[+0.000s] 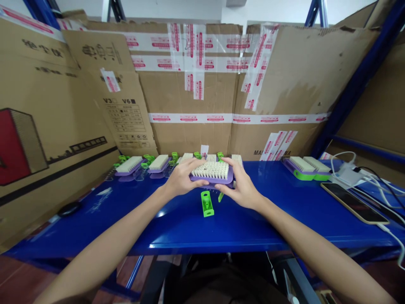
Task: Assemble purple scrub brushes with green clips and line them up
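Note:
A purple brush block (211, 170) with cream bristles facing up is held above the blue table. My left hand (184, 177) grips its left end, thumb along the front edge. At its right end, my right hand (242, 188) has its fingers closed round the block. Just below the hands a green plastic piece (207, 204) lies on the table, and a second green piece (220, 196) shows partly beneath my right hand.
Purple brushes (129, 165) and green parts line the back of the blue table (177, 228), against cardboard walls (193, 101). On the right are green-and-purple brushes (305, 168), a phone (352, 202) and white cables. A dark round object (69, 208) lies at left.

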The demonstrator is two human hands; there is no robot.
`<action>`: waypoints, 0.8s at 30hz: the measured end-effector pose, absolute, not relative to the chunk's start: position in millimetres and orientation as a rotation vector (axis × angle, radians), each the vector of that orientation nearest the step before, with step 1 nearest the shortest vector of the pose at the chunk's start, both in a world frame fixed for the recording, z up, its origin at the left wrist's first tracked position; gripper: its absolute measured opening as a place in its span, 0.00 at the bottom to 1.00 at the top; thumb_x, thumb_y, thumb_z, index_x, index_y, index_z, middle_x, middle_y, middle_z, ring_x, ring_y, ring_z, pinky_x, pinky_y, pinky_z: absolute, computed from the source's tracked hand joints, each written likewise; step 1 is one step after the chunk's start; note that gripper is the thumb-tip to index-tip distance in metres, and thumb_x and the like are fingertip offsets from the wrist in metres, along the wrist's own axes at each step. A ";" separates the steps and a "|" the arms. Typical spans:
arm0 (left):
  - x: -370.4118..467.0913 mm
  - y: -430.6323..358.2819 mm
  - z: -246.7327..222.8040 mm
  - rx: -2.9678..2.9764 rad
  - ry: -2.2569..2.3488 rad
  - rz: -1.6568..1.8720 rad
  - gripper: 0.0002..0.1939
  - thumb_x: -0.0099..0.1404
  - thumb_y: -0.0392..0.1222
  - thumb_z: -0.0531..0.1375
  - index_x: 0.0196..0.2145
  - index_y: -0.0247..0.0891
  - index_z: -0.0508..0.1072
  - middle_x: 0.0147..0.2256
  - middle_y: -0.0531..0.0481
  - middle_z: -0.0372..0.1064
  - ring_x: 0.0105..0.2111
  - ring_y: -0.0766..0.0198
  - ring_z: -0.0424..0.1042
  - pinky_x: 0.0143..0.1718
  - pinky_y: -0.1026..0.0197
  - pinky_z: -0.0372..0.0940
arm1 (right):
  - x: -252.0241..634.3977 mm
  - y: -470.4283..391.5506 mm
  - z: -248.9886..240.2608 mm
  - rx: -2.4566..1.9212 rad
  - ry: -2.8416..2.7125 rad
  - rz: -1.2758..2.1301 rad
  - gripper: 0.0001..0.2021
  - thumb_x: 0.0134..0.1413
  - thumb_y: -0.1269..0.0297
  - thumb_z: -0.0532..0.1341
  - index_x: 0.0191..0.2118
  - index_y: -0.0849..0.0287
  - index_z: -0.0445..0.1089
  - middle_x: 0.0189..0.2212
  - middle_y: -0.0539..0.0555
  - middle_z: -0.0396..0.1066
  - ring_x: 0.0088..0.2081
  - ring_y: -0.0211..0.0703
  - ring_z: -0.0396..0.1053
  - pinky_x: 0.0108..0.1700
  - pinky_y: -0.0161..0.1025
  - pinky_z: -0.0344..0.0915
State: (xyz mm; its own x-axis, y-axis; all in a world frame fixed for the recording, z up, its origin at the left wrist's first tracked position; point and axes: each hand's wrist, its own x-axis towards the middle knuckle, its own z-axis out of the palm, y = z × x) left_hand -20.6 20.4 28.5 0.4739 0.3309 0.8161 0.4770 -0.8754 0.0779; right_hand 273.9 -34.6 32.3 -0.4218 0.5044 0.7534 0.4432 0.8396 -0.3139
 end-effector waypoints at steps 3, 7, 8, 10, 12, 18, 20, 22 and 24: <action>-20.5 19.7 28.9 -2.565 -0.714 -1.356 0.37 0.73 0.74 0.66 0.66 0.46 0.79 0.57 0.38 0.83 0.55 0.42 0.83 0.58 0.35 0.79 | 274.0 -33.5 32.0 -0.725 -2.065 0.152 0.40 0.71 0.43 0.70 0.78 0.47 0.55 0.71 0.66 0.68 0.70 0.68 0.71 0.70 0.71 0.70; -20.3 18.5 31.5 -2.568 -0.681 -1.324 0.37 0.74 0.72 0.65 0.68 0.46 0.78 0.57 0.38 0.83 0.54 0.42 0.84 0.57 0.36 0.79 | 272.7 -31.8 30.9 -0.754 -2.006 0.289 0.40 0.67 0.42 0.73 0.76 0.48 0.58 0.70 0.65 0.70 0.69 0.67 0.72 0.70 0.68 0.71; -20.2 18.0 32.1 -2.567 -0.677 -1.316 0.38 0.74 0.73 0.65 0.69 0.45 0.77 0.58 0.37 0.83 0.55 0.41 0.83 0.58 0.36 0.79 | 272.2 -31.9 30.8 -0.751 -1.978 0.325 0.41 0.66 0.41 0.74 0.75 0.48 0.59 0.70 0.65 0.71 0.68 0.66 0.72 0.70 0.68 0.71; -19.6 16.4 33.0 -2.565 -0.687 -1.312 0.40 0.74 0.74 0.64 0.70 0.44 0.76 0.60 0.36 0.81 0.57 0.39 0.82 0.60 0.34 0.77 | 270.8 -32.8 31.5 -0.742 -1.919 0.395 0.43 0.62 0.41 0.76 0.74 0.49 0.61 0.68 0.65 0.72 0.66 0.65 0.74 0.69 0.67 0.72; -18.0 13.9 33.9 -2.572 -0.718 -1.328 0.41 0.74 0.75 0.64 0.70 0.44 0.75 0.62 0.36 0.80 0.60 0.39 0.81 0.62 0.33 0.76 | 269.1 -34.3 32.7 -0.738 -1.869 0.457 0.42 0.60 0.42 0.78 0.72 0.50 0.64 0.67 0.64 0.73 0.64 0.63 0.76 0.67 0.65 0.74; -9.1 2.4 41.4 -2.629 -0.801 -1.396 0.30 0.80 0.66 0.61 0.69 0.45 0.74 0.63 0.39 0.79 0.61 0.43 0.79 0.64 0.36 0.74 | 265.5 -31.4 32.9 -0.741 -1.736 0.576 0.30 0.62 0.41 0.76 0.60 0.52 0.73 0.53 0.59 0.81 0.51 0.55 0.81 0.54 0.54 0.81; -7.3 -0.3 44.0 -2.643 -0.798 -1.379 0.28 0.82 0.64 0.60 0.69 0.46 0.74 0.62 0.40 0.79 0.61 0.44 0.79 0.65 0.35 0.73 | 265.9 -29.5 32.0 -0.757 -1.733 0.578 0.25 0.63 0.40 0.74 0.54 0.53 0.75 0.45 0.55 0.81 0.44 0.52 0.80 0.48 0.51 0.80; -6.2 -1.6 45.4 -2.661 -0.763 -1.334 0.29 0.81 0.65 0.61 0.70 0.48 0.73 0.62 0.40 0.78 0.62 0.43 0.78 0.65 0.34 0.73 | 266.7 -29.4 31.5 -0.771 -1.740 0.538 0.23 0.64 0.41 0.73 0.52 0.53 0.76 0.42 0.53 0.79 0.41 0.50 0.78 0.46 0.49 0.79; -5.3 -2.3 45.9 -2.649 -0.705 -1.281 0.33 0.77 0.67 0.65 0.71 0.48 0.73 0.62 0.39 0.78 0.62 0.41 0.77 0.65 0.33 0.73 | 267.3 -31.2 31.3 -0.781 -1.746 0.478 0.23 0.65 0.42 0.73 0.53 0.52 0.75 0.42 0.53 0.79 0.41 0.50 0.77 0.46 0.49 0.78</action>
